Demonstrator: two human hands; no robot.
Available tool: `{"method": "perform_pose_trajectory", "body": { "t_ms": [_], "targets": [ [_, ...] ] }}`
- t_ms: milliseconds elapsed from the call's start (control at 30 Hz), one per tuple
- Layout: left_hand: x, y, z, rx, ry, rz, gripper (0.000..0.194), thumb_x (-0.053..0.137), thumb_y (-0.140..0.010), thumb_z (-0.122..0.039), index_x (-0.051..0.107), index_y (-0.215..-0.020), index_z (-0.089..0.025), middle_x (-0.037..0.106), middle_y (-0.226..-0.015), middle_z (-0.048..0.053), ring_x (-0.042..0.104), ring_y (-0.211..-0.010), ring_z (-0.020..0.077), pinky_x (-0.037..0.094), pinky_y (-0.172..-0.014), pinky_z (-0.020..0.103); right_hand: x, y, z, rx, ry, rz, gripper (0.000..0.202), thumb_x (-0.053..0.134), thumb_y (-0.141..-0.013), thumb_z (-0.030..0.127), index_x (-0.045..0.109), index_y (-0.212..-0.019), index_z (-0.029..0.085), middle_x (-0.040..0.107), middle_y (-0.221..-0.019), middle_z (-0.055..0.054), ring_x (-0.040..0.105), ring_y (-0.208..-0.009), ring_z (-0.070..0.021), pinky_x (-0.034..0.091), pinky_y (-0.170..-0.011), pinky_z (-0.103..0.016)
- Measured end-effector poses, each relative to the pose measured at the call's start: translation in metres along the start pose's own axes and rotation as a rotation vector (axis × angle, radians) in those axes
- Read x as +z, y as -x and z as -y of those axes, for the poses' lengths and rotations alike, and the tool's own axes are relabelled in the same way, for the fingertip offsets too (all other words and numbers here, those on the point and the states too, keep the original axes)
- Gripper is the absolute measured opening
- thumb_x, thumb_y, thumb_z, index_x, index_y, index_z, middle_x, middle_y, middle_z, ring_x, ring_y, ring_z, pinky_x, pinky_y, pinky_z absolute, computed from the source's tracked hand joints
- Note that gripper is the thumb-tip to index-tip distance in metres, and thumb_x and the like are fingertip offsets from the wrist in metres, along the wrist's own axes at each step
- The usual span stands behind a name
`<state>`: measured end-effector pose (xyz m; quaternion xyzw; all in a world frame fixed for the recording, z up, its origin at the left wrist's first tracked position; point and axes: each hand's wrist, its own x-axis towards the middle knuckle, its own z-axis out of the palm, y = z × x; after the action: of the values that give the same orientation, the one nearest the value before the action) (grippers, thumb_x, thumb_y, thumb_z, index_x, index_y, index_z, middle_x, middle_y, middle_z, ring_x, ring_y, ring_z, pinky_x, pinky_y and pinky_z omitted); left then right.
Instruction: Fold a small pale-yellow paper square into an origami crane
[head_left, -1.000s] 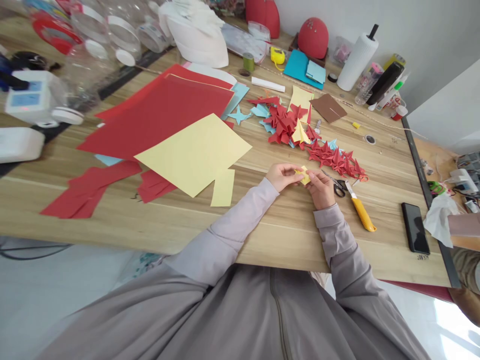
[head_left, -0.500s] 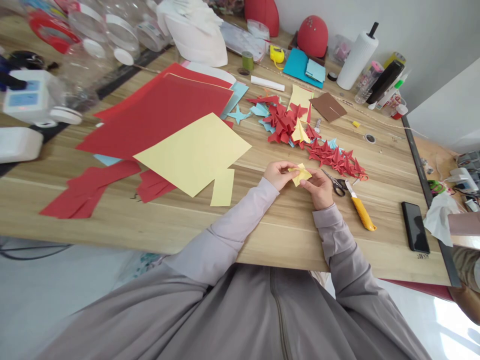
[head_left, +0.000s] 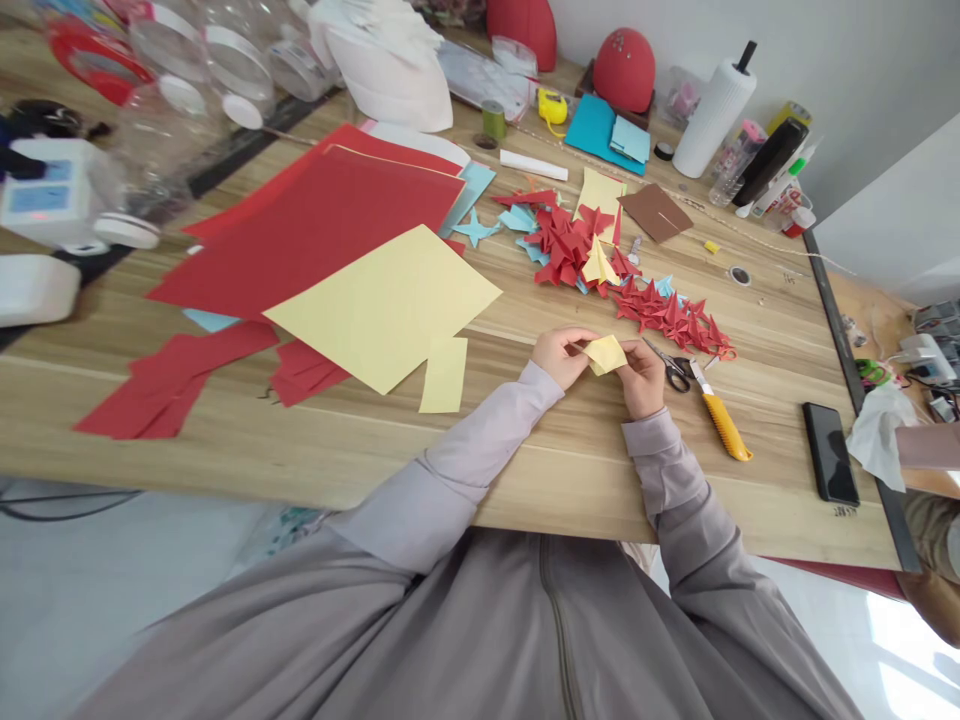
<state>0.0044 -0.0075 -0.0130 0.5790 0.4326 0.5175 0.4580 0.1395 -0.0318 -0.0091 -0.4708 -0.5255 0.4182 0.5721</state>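
A small folded piece of yellow paper [head_left: 606,354] is held above the table between both hands. My left hand [head_left: 561,357] pinches its left corner, and my right hand [head_left: 643,378] grips its right side. Just beyond the hands lies a pile of folded red paper stars [head_left: 566,245], with one yellow folded piece [head_left: 599,262] on top. More red stars [head_left: 675,318] are strung in a row beside it. Close to my right hand are black scissors [head_left: 677,374] and a yellow-handled utility knife [head_left: 724,424].
Large red sheets [head_left: 300,230] and a yellow sheet [head_left: 390,310] lie at the left, with a yellow strip [head_left: 444,375] and red strips [head_left: 172,385] nearby. A phone [head_left: 830,453] rests near the right edge. Plastic bottles [head_left: 157,130] stand at the back left. Another person's arm [head_left: 930,447] shows at the right.
The yellow piece has been turned, so it now shows a flatter, diamond-like face instead of its raised flaps. My fingers have shifted to its edges.
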Motion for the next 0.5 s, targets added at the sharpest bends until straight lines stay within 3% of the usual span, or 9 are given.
{"method": "perform_pose_trajectory", "body": {
  "t_ms": [233, 500],
  "targets": [
    [-0.0027, 0.0023, -0.0090, 0.033, -0.097, 0.013, 0.013, 0.062, -0.061, -0.015, 0.068, -0.073, -0.016, 0.067, -0.080, 0.006, 0.059, -0.074, 0.0149, 0.047, -0.065, 0.026, -0.0010, -0.0004, -0.0033, 0.010, -0.004, -0.047, 0.020, 0.073, -0.059, 0.030, 0.063, -0.074, 0.022, 0.065, -0.072, 0.000, 0.060, -0.070, -0.0165, 0.049, -0.068, -0.032],
    [-0.0021, 0.0032, -0.0066, 0.043, -0.037, -0.005, 0.008, 0.063, -0.061, -0.018, 0.068, -0.068, -0.017, 0.065, -0.080, 0.005, 0.058, -0.072, 0.0138, 0.047, -0.064, 0.026, -0.0015, -0.0003, -0.0030, -0.001, 0.022, -0.029, 0.020, 0.073, -0.060, 0.033, 0.064, -0.074, 0.023, 0.065, -0.073, -0.001, 0.060, -0.070, -0.0173, 0.049, -0.068, -0.033]
  ]
}}
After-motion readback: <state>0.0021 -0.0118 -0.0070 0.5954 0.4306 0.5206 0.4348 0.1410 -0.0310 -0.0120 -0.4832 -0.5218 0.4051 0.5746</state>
